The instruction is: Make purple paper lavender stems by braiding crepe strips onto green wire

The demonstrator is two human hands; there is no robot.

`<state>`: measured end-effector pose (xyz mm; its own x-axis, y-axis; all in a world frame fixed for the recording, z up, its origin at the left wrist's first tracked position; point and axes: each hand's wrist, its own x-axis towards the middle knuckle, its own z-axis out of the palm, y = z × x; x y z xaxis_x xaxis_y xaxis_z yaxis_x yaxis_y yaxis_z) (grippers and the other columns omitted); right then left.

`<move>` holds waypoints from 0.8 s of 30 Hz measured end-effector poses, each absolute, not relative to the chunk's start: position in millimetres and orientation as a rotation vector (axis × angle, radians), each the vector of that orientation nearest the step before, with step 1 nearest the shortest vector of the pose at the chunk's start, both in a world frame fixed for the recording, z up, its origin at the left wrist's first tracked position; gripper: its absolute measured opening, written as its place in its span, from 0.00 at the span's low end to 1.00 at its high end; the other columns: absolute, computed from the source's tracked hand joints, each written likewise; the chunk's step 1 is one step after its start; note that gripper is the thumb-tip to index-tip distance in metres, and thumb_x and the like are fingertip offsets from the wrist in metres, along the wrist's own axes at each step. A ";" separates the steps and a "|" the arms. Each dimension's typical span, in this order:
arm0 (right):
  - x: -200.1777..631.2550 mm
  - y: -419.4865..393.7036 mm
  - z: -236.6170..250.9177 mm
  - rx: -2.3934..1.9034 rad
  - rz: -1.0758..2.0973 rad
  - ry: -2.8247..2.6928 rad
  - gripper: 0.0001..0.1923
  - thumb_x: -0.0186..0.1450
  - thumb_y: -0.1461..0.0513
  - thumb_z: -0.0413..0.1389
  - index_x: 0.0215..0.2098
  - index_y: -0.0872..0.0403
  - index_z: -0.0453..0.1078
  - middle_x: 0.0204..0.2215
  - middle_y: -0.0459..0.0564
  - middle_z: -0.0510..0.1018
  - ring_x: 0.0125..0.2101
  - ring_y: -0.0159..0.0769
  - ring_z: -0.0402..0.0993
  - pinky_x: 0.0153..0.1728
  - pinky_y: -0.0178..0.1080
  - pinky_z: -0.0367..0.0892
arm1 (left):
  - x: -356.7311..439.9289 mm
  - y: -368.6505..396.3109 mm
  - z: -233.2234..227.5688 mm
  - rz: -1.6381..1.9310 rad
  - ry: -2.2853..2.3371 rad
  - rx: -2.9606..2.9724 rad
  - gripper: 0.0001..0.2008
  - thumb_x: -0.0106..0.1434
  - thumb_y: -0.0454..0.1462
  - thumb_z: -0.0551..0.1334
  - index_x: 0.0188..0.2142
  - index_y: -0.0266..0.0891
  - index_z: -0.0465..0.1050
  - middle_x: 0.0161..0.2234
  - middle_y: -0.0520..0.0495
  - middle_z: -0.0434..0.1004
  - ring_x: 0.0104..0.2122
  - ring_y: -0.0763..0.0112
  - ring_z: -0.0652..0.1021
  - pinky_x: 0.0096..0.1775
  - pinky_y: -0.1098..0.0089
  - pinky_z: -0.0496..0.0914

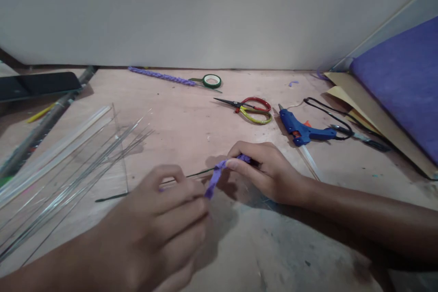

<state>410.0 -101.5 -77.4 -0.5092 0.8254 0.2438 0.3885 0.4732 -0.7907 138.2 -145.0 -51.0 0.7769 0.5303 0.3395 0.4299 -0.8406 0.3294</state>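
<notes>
Between thumb and fingers, my right hand (pixel 265 169) pinches a thin wire stem (pixel 201 173) where purple crepe paper is wound round it. From that spot a loose purple paper strip (pixel 212 183) runs down to my left hand (pixel 164 219), whose curled fingers close on its other end. The left fingertips are partly hidden behind the back of the hand. Dark green covering shows on the stem, and its far end passes behind my left hand. Toward the back of the table lies a similar purple-wrapped stem (pixel 160 75).
Green floral tape (pixel 212 81), red-and-yellow-handled scissors (pixel 251 109) and a blue glue gun (pixel 301 127) lie beyond my hands. Bare wires (pixel 68 191) and clear glue sticks (pixel 61 148) spread at left. A purple paper roll (pixel 400 77) rests on brown cardboard (pixel 376 127) at right.
</notes>
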 end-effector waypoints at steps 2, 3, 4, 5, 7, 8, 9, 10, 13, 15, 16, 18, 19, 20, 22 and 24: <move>410.2 -102.4 -77.3 -1.000 0.937 -2.083 0.15 0.80 0.54 0.57 0.40 0.54 0.78 0.31 0.44 0.83 0.30 0.29 0.76 0.35 0.31 0.65 | 137.7 -146.0 -53.8 0.575 0.577 2.735 0.12 0.66 0.30 0.60 0.42 0.49 0.77 0.38 0.51 0.87 0.42 0.58 0.83 0.55 0.54 0.72; 410.2 -103.0 -77.1 -1.003 0.934 -2.090 0.16 0.80 0.54 0.57 0.39 0.54 0.79 0.30 0.45 0.84 0.30 0.29 0.76 0.35 0.31 0.65 | 136.9 -144.8 -54.4 0.577 0.529 2.740 0.13 0.67 0.29 0.60 0.44 0.48 0.77 0.37 0.51 0.86 0.42 0.59 0.83 0.54 0.55 0.72; 410.0 -103.5 -76.7 -1.009 0.924 -2.101 0.17 0.80 0.53 0.56 0.38 0.54 0.79 0.30 0.45 0.84 0.30 0.29 0.76 0.35 0.32 0.65 | 136.0 -142.9 -54.5 0.594 0.532 2.730 0.14 0.68 0.28 0.59 0.47 0.47 0.76 0.37 0.52 0.86 0.41 0.61 0.83 0.53 0.57 0.72; 409.6 -104.1 -76.2 -1.009 0.915 -2.110 0.19 0.80 0.53 0.56 0.37 0.55 0.79 0.29 0.46 0.83 0.30 0.30 0.76 0.35 0.32 0.65 | 135.1 -140.7 -54.2 0.628 0.565 2.705 0.17 0.69 0.26 0.57 0.50 0.47 0.75 0.37 0.53 0.85 0.39 0.64 0.82 0.51 0.59 0.72; 408.5 -104.9 -75.2 -1.001 0.914 -2.115 0.20 0.81 0.54 0.55 0.35 0.55 0.79 0.28 0.46 0.83 0.28 0.30 0.76 0.33 0.32 0.64 | 134.5 -137.1 -52.8 0.718 0.690 2.605 0.19 0.71 0.25 0.56 0.53 0.48 0.72 0.35 0.55 0.83 0.34 0.69 0.80 0.46 0.63 0.72; 407.8 -105.1 -74.9 -0.995 0.914 -2.113 0.21 0.81 0.54 0.55 0.34 0.55 0.78 0.27 0.46 0.82 0.28 0.29 0.76 0.33 0.32 0.64 | 135.2 -136.3 -52.1 0.752 0.766 2.538 0.18 0.72 0.25 0.56 0.54 0.49 0.71 0.35 0.57 0.82 0.33 0.70 0.79 0.43 0.66 0.72; 407.1 -105.0 -74.9 -0.998 0.901 -2.114 0.22 0.81 0.53 0.54 0.32 0.55 0.77 0.26 0.45 0.81 0.27 0.29 0.75 0.32 0.33 0.64 | 136.6 -136.4 -51.5 0.758 0.823 2.476 0.17 0.73 0.26 0.57 0.53 0.49 0.70 0.35 0.57 0.82 0.33 0.72 0.79 0.41 0.69 0.72; 406.4 -104.6 -75.2 -1.016 0.872 -2.121 0.23 0.81 0.53 0.54 0.30 0.55 0.76 0.25 0.45 0.80 0.26 0.29 0.74 0.32 0.33 0.63 | 138.8 -137.2 -51.1 0.745 0.858 2.422 0.16 0.74 0.27 0.58 0.52 0.50 0.71 0.37 0.57 0.82 0.34 0.73 0.81 0.40 0.71 0.73; 405.1 -101.2 -77.6 -1.141 0.698 -2.218 0.28 0.82 0.52 0.51 0.25 0.54 0.71 0.21 0.43 0.76 0.24 0.29 0.69 0.35 0.36 0.61 | 147.8 -141.9 -50.4 0.666 0.821 2.306 0.15 0.74 0.26 0.56 0.50 0.49 0.72 0.45 0.56 0.84 0.44 0.75 0.84 0.46 0.76 0.75; 404.8 -98.0 -79.1 -1.203 0.590 -2.316 0.30 0.83 0.52 0.49 0.24 0.54 0.71 0.20 0.43 0.74 0.24 0.30 0.67 0.37 0.38 0.59 | 152.8 -143.7 -50.0 0.656 0.797 2.267 0.16 0.74 0.25 0.55 0.48 0.49 0.72 0.47 0.55 0.84 0.46 0.74 0.84 0.48 0.75 0.75; 404.6 -96.5 -79.3 -1.214 0.547 -2.366 0.30 0.83 0.52 0.49 0.25 0.54 0.73 0.20 0.43 0.75 0.25 0.31 0.68 0.37 0.39 0.58 | 154.3 -143.3 -49.7 0.664 0.844 2.260 0.15 0.74 0.26 0.55 0.47 0.48 0.72 0.44 0.54 0.83 0.44 0.73 0.84 0.45 0.74 0.76; 403.8 -94.5 -78.2 -1.218 0.466 -2.444 0.27 0.83 0.54 0.49 0.29 0.54 0.77 0.24 0.45 0.77 0.30 0.34 0.72 0.38 0.41 0.55 | 155.1 -139.6 -49.2 0.643 1.011 2.282 0.11 0.74 0.29 0.56 0.44 0.47 0.72 0.38 0.54 0.83 0.36 0.71 0.83 0.36 0.73 0.74; 403.2 -94.1 -76.9 -1.218 0.428 -2.472 0.25 0.82 0.55 0.50 0.31 0.54 0.79 0.27 0.46 0.79 0.32 0.35 0.73 0.39 0.42 0.54 | 154.4 -136.6 -49.2 0.601 1.116 2.301 0.08 0.74 0.31 0.56 0.43 0.46 0.71 0.34 0.54 0.82 0.31 0.70 0.82 0.32 0.72 0.72; 402.6 -94.0 -75.2 -1.222 0.382 -2.503 0.23 0.82 0.56 0.51 0.33 0.54 0.80 0.29 0.48 0.80 0.34 0.37 0.74 0.39 0.42 0.53 | 153.2 -133.2 -49.4 0.519 1.194 2.328 0.06 0.74 0.33 0.57 0.43 0.45 0.71 0.32 0.54 0.81 0.28 0.69 0.81 0.29 0.72 0.70; 401.6 -94.6 -71.6 -1.225 0.296 -2.556 0.21 0.81 0.56 0.53 0.35 0.55 0.82 0.33 0.50 0.81 0.35 0.38 0.73 0.39 0.44 0.51 | 150.1 -126.8 -51.0 0.296 1.284 2.404 0.06 0.74 0.37 0.57 0.41 0.44 0.72 0.27 0.54 0.81 0.23 0.67 0.79 0.24 0.71 0.64; 401.3 -94.8 -68.5 -1.213 0.234 -2.604 0.21 0.81 0.57 0.53 0.36 0.56 0.82 0.33 0.51 0.83 0.35 0.39 0.73 0.40 0.45 0.51 | 147.2 -122.7 -54.2 0.152 1.276 2.530 0.10 0.75 0.39 0.54 0.37 0.44 0.73 0.24 0.52 0.80 0.19 0.66 0.77 0.23 0.70 0.58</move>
<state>401.3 -94.8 -68.5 -0.6182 0.7685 0.1649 0.7268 0.6388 -0.2523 147.2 -122.7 -54.2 0.5992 0.7996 -0.0413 0.7676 -0.5591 0.3134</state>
